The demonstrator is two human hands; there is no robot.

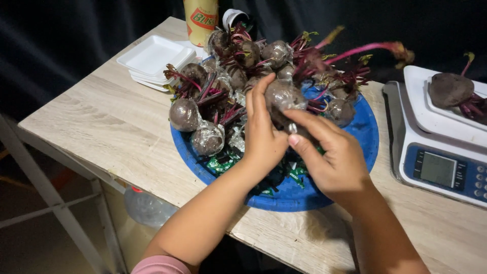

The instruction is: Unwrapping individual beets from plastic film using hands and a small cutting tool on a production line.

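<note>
A round blue tray (pixel 368 134) on a light wooden table carries a heap of dark beetroots with red stalks, several wrapped in clear film (pixel 208 138). My left hand (pixel 264 137) and my right hand (pixel 335 157) meet over the tray's middle and both grip one film-wrapped beetroot (pixel 281 96). The left hand cups its left side. The right fingers pinch the film at its lower side. Green wrappers (pixel 219 165) lie on the tray under my hands.
A white and blue kitchen scale (pixel 441 167) at the right holds a white foam tray with one bare beetroot (pixel 449 89). A stack of white foam trays (pixel 154 58) sits at the back left. A yellow tin (pixel 200 20) stands behind the heap. A plastic bottle (pixel 147 208) lies under the table.
</note>
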